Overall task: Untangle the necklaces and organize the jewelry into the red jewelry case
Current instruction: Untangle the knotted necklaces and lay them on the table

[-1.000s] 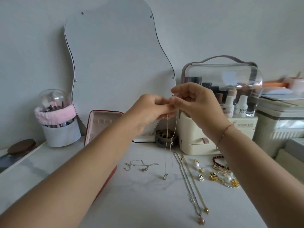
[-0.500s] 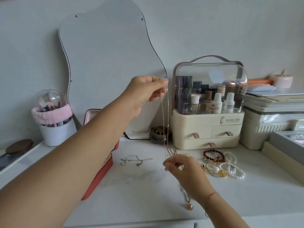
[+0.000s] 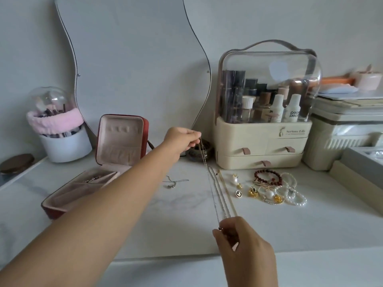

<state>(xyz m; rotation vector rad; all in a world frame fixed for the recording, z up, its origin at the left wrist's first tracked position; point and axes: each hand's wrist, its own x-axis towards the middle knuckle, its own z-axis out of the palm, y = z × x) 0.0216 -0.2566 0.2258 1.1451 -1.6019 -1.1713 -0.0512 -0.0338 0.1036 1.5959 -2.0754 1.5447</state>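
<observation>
A thin silver necklace is stretched taut between my hands. My left hand pinches its upper end above the table near the mirror. Low and near me, my right hand pinches the lower end with its small pendant. The red jewelry case stands open at the left, lid upright, pink trays showing. Two more chains lie straight on the table under the held one. A small silver chain lies loose in the middle. Earrings, a dark red bead bracelet and pearl bracelets lie at the right.
A cream cosmetics organizer with a clear dome stands behind the jewelry. A wavy mirror leans on the wall. A brush holder with a pink band stands far left. Boxes fill the right side. A small dark bowl sits behind my left hand.
My hands were together at the chain's top; my right hand slid down the chain and drew toward me, while my left hand lowered. The chain now runs slanted between them.
</observation>
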